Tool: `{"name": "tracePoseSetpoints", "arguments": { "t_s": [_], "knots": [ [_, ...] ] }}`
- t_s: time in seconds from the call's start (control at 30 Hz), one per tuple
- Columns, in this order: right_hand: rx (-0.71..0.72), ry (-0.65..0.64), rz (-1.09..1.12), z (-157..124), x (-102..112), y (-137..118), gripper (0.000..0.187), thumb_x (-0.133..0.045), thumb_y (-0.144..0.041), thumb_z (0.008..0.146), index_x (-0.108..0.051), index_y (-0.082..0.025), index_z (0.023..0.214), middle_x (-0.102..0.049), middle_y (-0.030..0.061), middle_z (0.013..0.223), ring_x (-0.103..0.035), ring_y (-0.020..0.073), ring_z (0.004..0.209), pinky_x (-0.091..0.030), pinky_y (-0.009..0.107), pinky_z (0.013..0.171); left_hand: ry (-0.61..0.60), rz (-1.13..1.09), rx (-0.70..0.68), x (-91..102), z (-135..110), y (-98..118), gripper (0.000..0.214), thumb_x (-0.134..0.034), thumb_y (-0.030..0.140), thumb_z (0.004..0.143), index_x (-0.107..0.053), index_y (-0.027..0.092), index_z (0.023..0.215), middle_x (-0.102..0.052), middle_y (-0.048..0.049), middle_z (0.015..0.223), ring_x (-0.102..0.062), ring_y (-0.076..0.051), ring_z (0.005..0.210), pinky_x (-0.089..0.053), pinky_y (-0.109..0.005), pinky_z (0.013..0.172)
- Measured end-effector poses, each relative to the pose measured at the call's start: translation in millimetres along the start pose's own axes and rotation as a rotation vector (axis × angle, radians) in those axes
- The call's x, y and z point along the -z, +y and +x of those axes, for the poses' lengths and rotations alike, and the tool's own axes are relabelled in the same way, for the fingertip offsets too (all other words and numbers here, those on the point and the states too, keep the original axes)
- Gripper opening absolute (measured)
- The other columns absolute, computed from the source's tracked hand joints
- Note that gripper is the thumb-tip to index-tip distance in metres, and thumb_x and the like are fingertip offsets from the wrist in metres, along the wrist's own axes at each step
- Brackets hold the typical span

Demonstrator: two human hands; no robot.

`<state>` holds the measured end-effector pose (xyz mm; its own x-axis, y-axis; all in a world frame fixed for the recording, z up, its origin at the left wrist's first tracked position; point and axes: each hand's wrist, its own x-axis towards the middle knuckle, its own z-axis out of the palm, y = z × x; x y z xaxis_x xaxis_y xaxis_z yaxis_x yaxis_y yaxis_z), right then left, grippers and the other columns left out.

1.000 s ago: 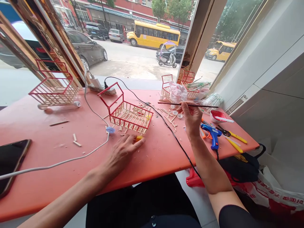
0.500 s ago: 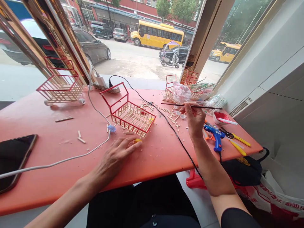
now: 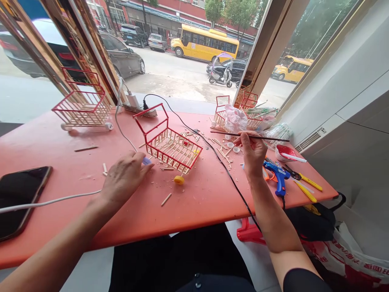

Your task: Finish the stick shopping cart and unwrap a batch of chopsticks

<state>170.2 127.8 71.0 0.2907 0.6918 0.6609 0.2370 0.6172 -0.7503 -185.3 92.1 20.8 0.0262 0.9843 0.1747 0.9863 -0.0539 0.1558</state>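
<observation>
The right hand [image 3: 254, 156] pinches a thin dark stick [image 3: 275, 139] near its middle, perhaps to balance it. The left hand [image 3: 124, 174] curls by a blue round piece [image 3: 146, 161]; I cannot tell if it grips it. The little cart [image 3: 168, 155] sits on the pink table [image 3: 206, 198] between both hands, likely for easy reach.
</observation>
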Motion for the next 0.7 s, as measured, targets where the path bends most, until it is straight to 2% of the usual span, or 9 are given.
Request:
{"name": "tracePoseSetpoints", "arguments": {
  "t_s": [0.1, 0.33, 0.5, 0.7],
  "knots": [
    [-0.003, 0.003, -0.010, 1, 0, 1, 0.038, -0.079, -0.059, 0.093, -0.074, -0.022, 0.092, -0.076, -0.0014, 0.069, -0.070, 0.0151, 0.061, -0.060, 0.030, 0.066, -0.034, -0.017, -0.022, 0.3, 8, 0, 0.030, -0.045, 0.037, 0.102, -0.067, 0.018, 0.109, -0.074, -0.0180, 0.112, -0.072, -0.038, 0.103, -0.056, -0.045, 0.088],
    [0.002, 0.014, -0.039, 2, 3, 0, 0.037, -0.077, -0.058, 0.096, -0.074, -0.021, 0.094, -0.076, -0.0009, 0.070, -0.072, 0.0153, 0.063, -0.060, 0.030, 0.068, 0.037, -0.138, -0.062, -2.3, 35, -6, 0.025, -0.049, 0.028, 0.098, -0.068, 0.015, 0.109, -0.076, -0.0198, 0.112, -0.070, -0.035, 0.102, -0.054, -0.044, 0.091],
    [0.009, 0.039, -0.051, 4, 5, 0, 0.039, -0.076, -0.060, 0.095, -0.074, -0.021, 0.092, -0.076, -0.0010, 0.069, -0.072, 0.0151, 0.062, -0.060, 0.030, 0.067, 0.025, -0.225, -0.077, -5.4, 54, 3, 0.028, -0.053, 0.026, 0.097, -0.072, 0.013, 0.113, -0.077, -0.0177, 0.112, -0.070, -0.030, 0.100, -0.053, -0.038, 0.096],
    [0.033, 0.052, -0.025, 6, 6, 1, 0.037, -0.078, -0.058, 0.095, -0.075, -0.021, 0.091, -0.077, -0.0009, 0.069, -0.071, 0.0148, 0.060, -0.059, 0.029, 0.064, 0.037, -0.279, -0.145, -17.4, 71, 19, 0.026, -0.060, 0.024, 0.091, -0.074, 0.019, 0.112, -0.079, -0.0134, 0.108, -0.073, -0.030, 0.099, -0.054, -0.036, 0.093]
  ]
}}
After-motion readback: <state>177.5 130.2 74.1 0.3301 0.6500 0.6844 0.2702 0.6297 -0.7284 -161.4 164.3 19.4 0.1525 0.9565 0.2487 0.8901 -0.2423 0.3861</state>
